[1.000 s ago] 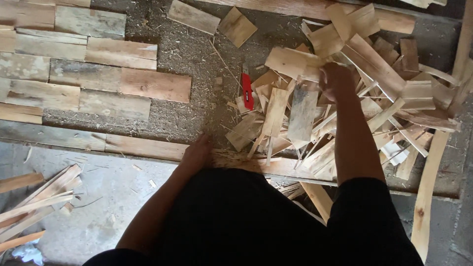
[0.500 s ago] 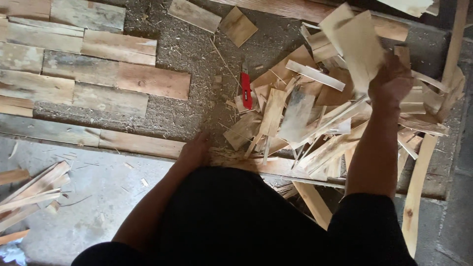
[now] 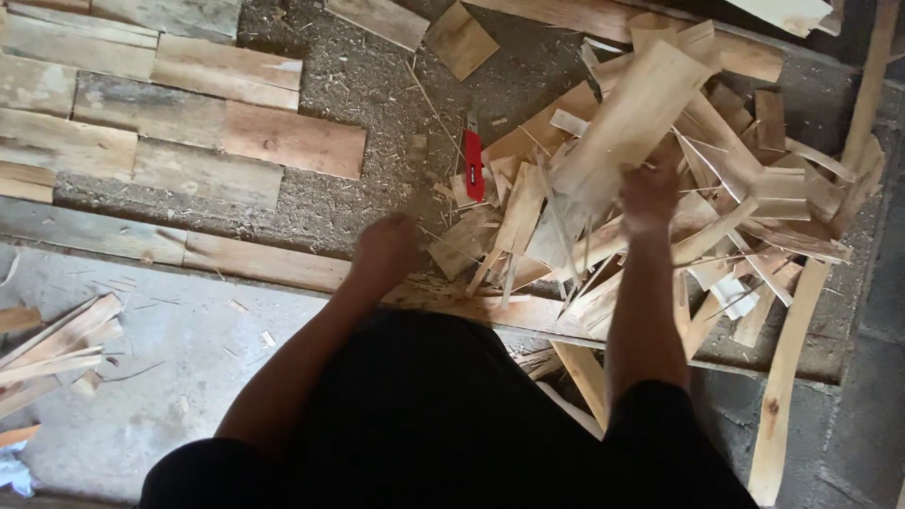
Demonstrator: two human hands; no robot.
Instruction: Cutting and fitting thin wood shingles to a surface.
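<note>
A: Since the half-second-old frame the right hand [image 3: 649,193] had come down and leftward from the upper right of the frame toward centre right; the slat [image 3: 622,127] it carried had swung with it, and now lay lower over the pile [image 3: 716,217]; the left hand [image 3: 386,253] had barely shifted.

B: What was the grip like?

A: The right fingers were closed round the slat's lower end, as far as the blur let me judge; the wood rose from the hand up and to the right, its long axis running diagonally toward the upper right of the frame, with the free end above the scraps near the top.

B: And the left hand?

A: It sat at lower centre, just above the long plank [image 3: 264,259] that crosses the frame; it looked loosely curled, but whether it held anything I couldn't tell; the back of the hand hid the palm.

B: Which hand was nearer the slat?

A: The right, plainly; it had hold of it; the left was well apart, to the slat's lower left, with the red knife [image 3: 473,165] lying between them, nearer the top.

B: Anything else about?

A: Laid boards [image 3: 226,132] at upper left on a bed of sawdust; a bundle of thin strips [image 3: 57,344] at lower left on bare concrete.
</note>
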